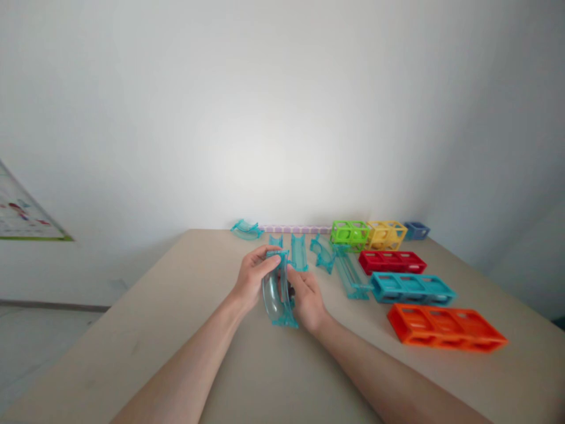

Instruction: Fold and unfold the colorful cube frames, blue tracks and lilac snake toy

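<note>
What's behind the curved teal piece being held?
Beyond the curved piece, the far end of another teal piece shows. The left hand helps hide the rest, so its full shape can't be told.

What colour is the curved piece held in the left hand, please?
The curved piece is see-through teal, best seen in the head view.

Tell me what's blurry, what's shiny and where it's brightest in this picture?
In the head view, the orange block looks blurry; in the head view, the see-through curved track in the left hand has a whitish shine; and in the head view, the wall glows brightest near its middle and turns greyer toward the right.
</note>
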The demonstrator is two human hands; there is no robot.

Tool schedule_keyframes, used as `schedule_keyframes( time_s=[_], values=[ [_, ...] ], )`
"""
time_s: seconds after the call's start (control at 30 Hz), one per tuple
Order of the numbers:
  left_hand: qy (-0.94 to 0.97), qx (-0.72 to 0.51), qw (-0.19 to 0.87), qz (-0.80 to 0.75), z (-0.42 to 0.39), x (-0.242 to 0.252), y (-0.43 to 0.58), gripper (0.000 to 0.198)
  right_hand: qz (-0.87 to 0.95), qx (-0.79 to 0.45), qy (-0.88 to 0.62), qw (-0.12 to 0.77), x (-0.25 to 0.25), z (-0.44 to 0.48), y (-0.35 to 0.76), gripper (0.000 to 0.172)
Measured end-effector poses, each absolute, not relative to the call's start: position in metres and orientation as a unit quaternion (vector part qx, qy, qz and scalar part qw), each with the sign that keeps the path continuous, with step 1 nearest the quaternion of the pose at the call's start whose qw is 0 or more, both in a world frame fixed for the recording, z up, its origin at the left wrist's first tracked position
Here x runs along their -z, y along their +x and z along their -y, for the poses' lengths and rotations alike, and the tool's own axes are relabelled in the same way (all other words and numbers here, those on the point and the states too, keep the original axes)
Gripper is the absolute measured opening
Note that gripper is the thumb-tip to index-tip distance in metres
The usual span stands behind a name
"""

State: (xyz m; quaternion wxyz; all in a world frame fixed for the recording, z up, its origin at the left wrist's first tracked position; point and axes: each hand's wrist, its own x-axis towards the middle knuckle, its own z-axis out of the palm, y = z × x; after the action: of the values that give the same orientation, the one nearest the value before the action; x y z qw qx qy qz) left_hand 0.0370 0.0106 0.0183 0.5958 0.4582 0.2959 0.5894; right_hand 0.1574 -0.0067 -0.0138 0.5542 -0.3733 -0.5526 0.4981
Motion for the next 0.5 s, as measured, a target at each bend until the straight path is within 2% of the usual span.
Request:
schedule_keyframes(
  time_s=[0.33, 0.5],
  values=[
    [0.455, -0.611, 0.571, -0.306, -0.0124, -0.0143, 0.0375, 0.020, 0.558, -0.500, -0.378, 0.543, 0.0139, 0.0069, 0.1566, 0.067],
    [0.490, -0.624, 0.510, -0.333, -0.0134, -0.0127, 0.0380, 0.020, 0.548, -0.492, -0.386, 0.555, 0.0102, 0.0057, 0.1570, 0.068]
  ],
)
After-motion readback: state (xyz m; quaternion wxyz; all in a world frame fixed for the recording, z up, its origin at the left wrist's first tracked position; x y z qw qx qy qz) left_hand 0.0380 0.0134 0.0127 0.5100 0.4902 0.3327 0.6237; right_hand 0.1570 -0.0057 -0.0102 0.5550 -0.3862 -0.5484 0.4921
